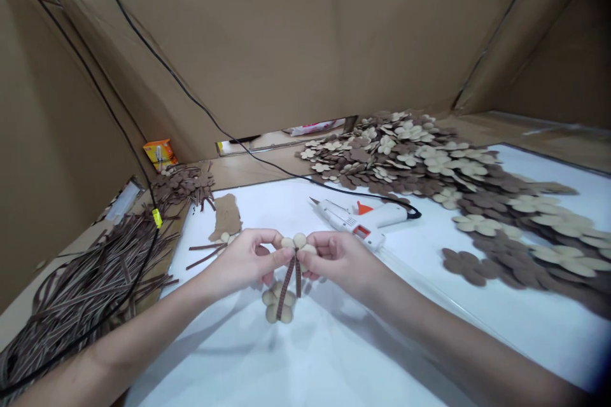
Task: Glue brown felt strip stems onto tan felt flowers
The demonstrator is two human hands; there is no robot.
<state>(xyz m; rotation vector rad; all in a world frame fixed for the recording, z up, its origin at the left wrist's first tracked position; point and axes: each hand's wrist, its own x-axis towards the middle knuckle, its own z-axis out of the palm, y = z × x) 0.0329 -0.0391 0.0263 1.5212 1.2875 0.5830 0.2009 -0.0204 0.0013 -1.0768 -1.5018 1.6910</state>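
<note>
Forearms (138, 331) foremost; left grip (252, 259), right grip (335, 255) pinch beige flower (299, 242); glue gun (365, 219), cable (267, 162) beyond.

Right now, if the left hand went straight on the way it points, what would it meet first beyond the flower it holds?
Most likely the right hand, whose fingers hold the other side of the same pale flower, facing the left hand. Exact depth is unclear from this view.
</note>
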